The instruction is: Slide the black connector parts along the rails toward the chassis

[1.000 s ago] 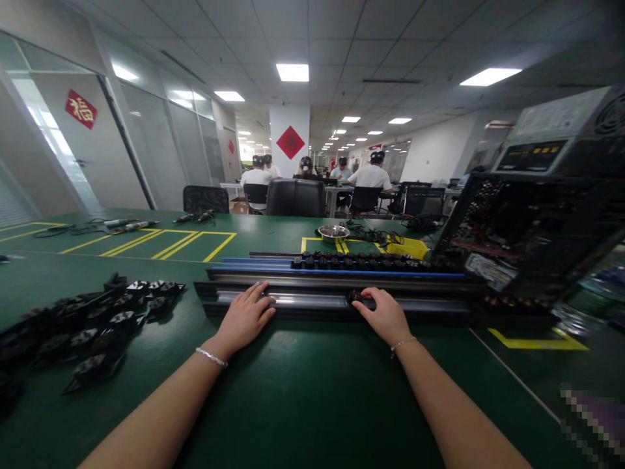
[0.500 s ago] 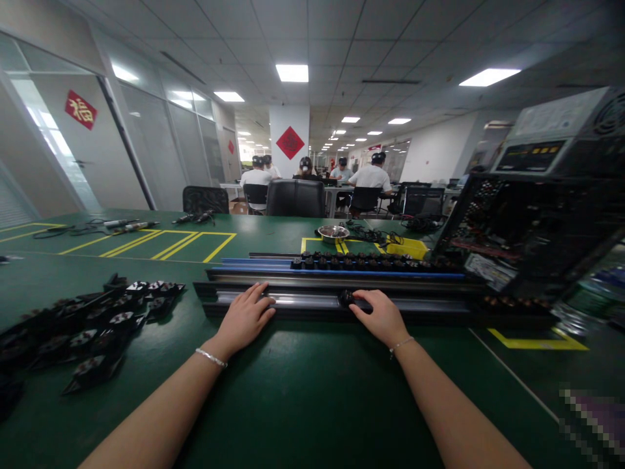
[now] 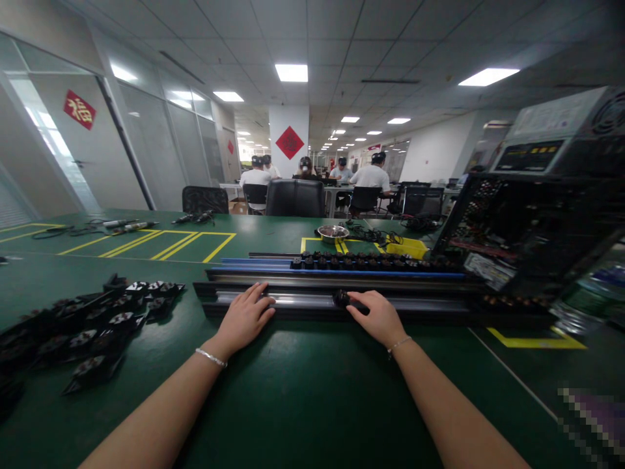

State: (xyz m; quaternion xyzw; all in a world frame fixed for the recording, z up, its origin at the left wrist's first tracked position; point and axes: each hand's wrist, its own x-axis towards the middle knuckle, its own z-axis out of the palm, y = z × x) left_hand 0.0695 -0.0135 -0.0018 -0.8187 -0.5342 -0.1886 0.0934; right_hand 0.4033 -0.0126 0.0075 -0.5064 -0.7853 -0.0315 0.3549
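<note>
A long black rail [image 3: 303, 303] with a shiny metal channel lies across the table in front of me. My left hand [image 3: 248, 315] rests on its left part, fingers stretched out over the channel and holding nothing. Inside the channel sits a small round black part [image 3: 340, 298]. The thumb and fingertips of my right hand [image 3: 375, 315] close on its right side, hiding some of it. More such black parts [image 3: 517, 303] stand in a group at the right end of the rail.
Behind lies a blue-edged rail [image 3: 258, 264] with a row of black parts [image 3: 361, 260]. Many loose black pieces [image 3: 88, 339] are heaped left. A metal bowl [image 3: 333, 232], yellow tray [image 3: 407, 247] and cables stand farther back. An opened computer case [image 3: 532, 228] rises at right.
My right hand has moved slightly left along the channel, and the small black part has shifted left with it. My left hand stays where it was.
</note>
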